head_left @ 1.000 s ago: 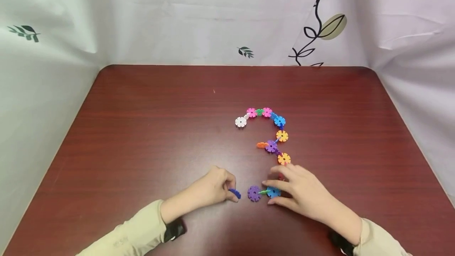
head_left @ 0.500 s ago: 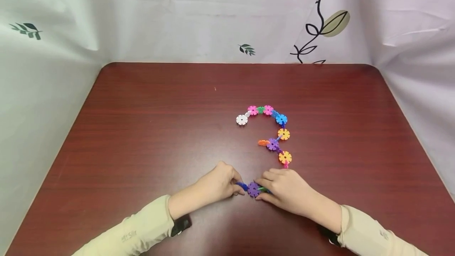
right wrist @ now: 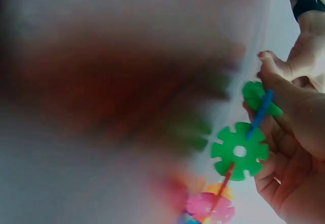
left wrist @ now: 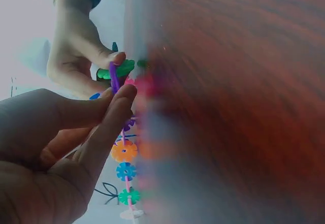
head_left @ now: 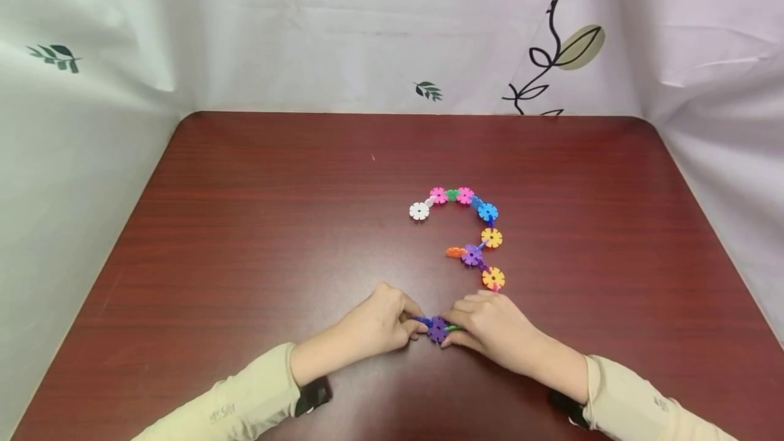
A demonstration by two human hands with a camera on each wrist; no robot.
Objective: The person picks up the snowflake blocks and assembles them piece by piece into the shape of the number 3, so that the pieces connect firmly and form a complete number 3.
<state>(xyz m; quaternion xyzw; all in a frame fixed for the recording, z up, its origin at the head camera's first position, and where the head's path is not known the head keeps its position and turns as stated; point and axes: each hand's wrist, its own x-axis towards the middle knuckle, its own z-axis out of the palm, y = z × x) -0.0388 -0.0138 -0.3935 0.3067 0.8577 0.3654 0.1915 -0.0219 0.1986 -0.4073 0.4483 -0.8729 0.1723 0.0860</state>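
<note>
In the head view, my left hand (head_left: 380, 318) pinches a dark blue notched snowflake disc (head_left: 424, 321) between thumb and fingertips. Its edge meets a purple snowflake disc (head_left: 437, 329) lying flat; whether the slots are fully locked cannot be told. My right hand (head_left: 496, 329) grips that purple disc at its right edge, thumb in front and fingers behind. A green disc (head_left: 453, 327) joined to the purple one sits on edge between those fingers, also visible as a green disc (right wrist: 256, 97) in the right wrist view. The hand covers the chain's lower bend.
The linked chain runs up the table (head_left: 245, 223) in a curve: a yellow disc (head_left: 493, 278), a purple disc (head_left: 471, 255) with an orange side piece (head_left: 455, 252), then a blue disc (head_left: 487, 211), pink ones and a white end disc (head_left: 419, 211). A patterned curtain (head_left: 367, 33) stands behind.
My left hand has carried the dark blue disc right until it meets the purple disc. My right hand has shifted left from the light blue disc to grip the purple one.
</note>
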